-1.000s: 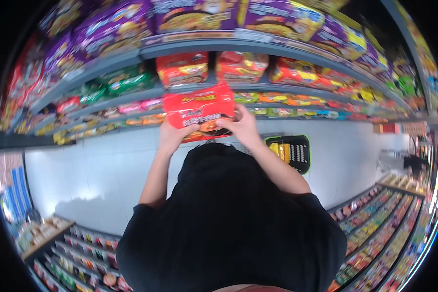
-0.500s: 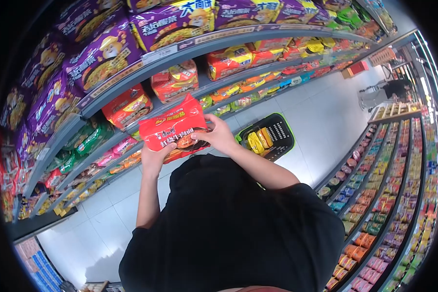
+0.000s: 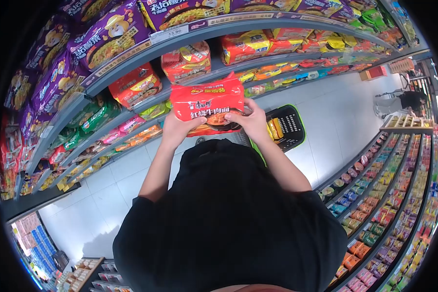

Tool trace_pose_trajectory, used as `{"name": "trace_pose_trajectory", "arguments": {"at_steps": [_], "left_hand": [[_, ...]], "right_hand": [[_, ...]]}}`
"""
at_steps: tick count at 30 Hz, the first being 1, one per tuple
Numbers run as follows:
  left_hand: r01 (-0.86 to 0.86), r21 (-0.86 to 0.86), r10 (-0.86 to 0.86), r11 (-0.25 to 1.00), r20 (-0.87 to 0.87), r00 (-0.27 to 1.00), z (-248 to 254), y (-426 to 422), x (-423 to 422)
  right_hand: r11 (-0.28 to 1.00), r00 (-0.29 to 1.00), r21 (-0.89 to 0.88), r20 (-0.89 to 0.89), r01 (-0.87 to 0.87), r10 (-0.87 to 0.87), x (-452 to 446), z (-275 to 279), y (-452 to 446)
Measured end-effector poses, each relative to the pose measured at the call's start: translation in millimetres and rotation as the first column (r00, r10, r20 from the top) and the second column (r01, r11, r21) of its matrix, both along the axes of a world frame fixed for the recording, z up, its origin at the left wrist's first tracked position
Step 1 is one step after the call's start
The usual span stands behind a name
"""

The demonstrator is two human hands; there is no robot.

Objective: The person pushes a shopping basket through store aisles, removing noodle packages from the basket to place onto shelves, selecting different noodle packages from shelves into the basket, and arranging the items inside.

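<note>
Left hand (image 3: 176,128), right hand (image 3: 253,122): a glossy red plastic noodle packet (image 3: 208,100) is being pinched.
Light, even pressure is being advised.

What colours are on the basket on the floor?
The basket is black with a bright green rim, seen best in the current head view.

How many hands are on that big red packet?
2. The left hand grips the lower left of the red packet; the right hand grips its lower right. No other hand shows on it, though the packet's far side is hidden.
</note>
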State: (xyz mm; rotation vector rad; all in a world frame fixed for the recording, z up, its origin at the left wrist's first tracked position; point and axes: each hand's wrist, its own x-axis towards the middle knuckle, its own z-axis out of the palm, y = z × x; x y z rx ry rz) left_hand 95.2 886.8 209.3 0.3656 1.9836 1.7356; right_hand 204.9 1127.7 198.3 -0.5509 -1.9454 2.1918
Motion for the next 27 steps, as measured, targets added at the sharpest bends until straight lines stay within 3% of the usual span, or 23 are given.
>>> {"name": "trace_pose_trajectory", "arguments": {"at_steps": [6, 8, 9, 11, 13, 15, 23, 27], "left_hand": [[-0.023, 0.035, 0.024, 0.999, -0.019, 1.000, -5, -2, 2], [0.004, -0.150, -0.010, 0.989, -0.039, 0.999, -3, -1, 1], [-0.022, -0.100, 0.016, 0.995, -0.066, 0.998, -5, 3, 2], [-0.025, 0.014, 0.025, 1.000, -0.035, 0.999, -16, 6, 5], [0.037, 0.076, -0.037, 0.996, 0.002, 0.999, -20, 14, 6], [-0.008, 0.063, 0.001, 0.998, 0.109, 0.994, -21, 21, 5], [0.199, 0.074, -0.207, 0.977, 0.108, 0.973, -8, 88, 5], [0.325, 0.023, -0.325, 0.946, 0.079, 0.942, 1, 126, 14]], "right_hand": [[0.999, 0.999, 0.050, 0.044, 0.007, -0.009, 0, 5, 0], [0.977, 0.998, 0.212, 0.046, 0.023, -0.033, 3, 2, 2], [0.996, 0.999, 0.077, -0.017, 0.035, -0.034, 4, -10, 3], [1.000, 0.999, 0.005, 0.050, 0.005, -0.005, 7, 1, 5], [0.995, 0.997, 0.085, 0.059, 0.045, -0.050, 10, -16, 9], [0.988, 0.998, 0.145, 0.031, 0.058, -0.063, 15, -14, 15], [0.956, 0.959, 0.114, 0.055, 0.270, -0.277, 63, -11, 44], [0.907, 0.909, 0.179, 0.112, 0.380, -0.402, 91, -9, 60]]}}
